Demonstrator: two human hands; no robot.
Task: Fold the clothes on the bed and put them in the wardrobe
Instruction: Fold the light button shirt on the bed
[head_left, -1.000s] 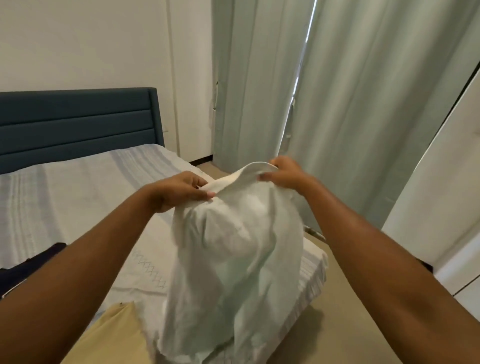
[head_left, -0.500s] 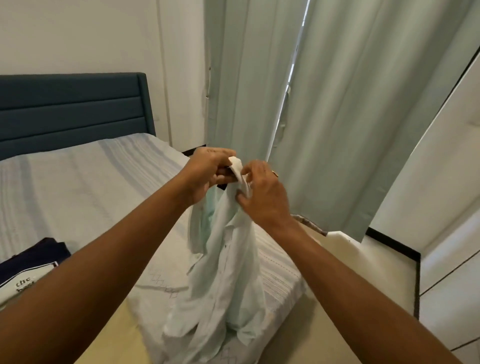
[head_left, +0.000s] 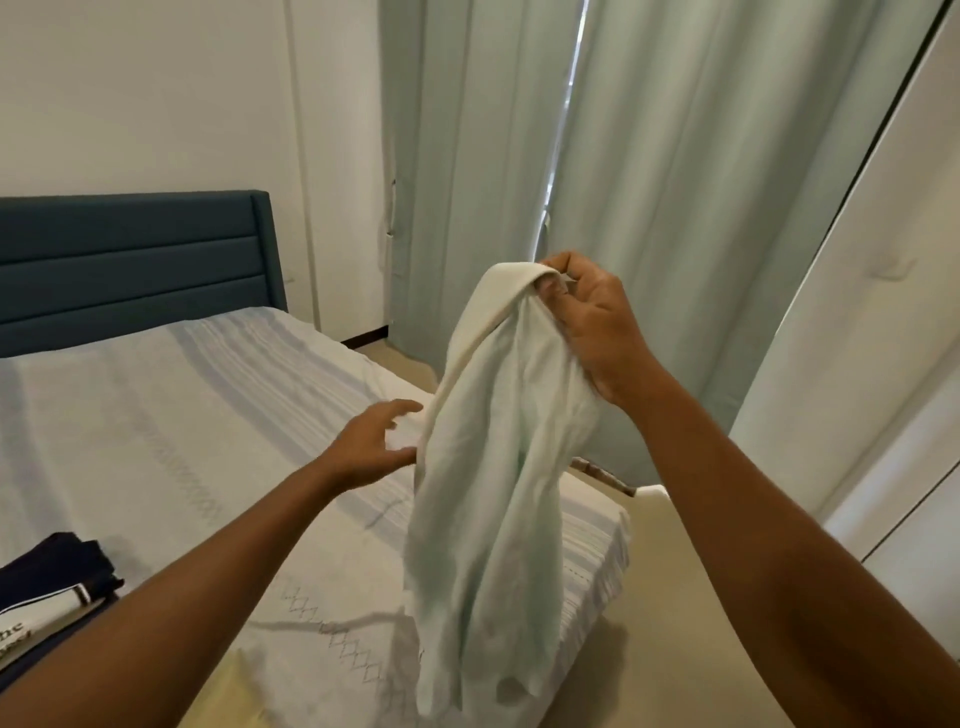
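A pale mint shirt with a cream collar hangs in the air above the bed's near corner. My right hand pinches its collar at the top and holds it up. My left hand is lower and to the left, fingers spread, just beside the hanging cloth at its left edge and holding nothing. The bed with a striped light cover lies below and to the left. A dark navy garment with a white printed panel lies at the bed's left edge. A yellow cloth shows at the bottom.
A blue padded headboard stands at the back left against a white wall. Pale green curtains hang behind the shirt. White panels rise at the right. Beige floor runs between the bed and those panels.
My left hand has let go of the collar and dropped down to the left, open. My right hand has lifted the shirt higher and to the right, holding it alone.
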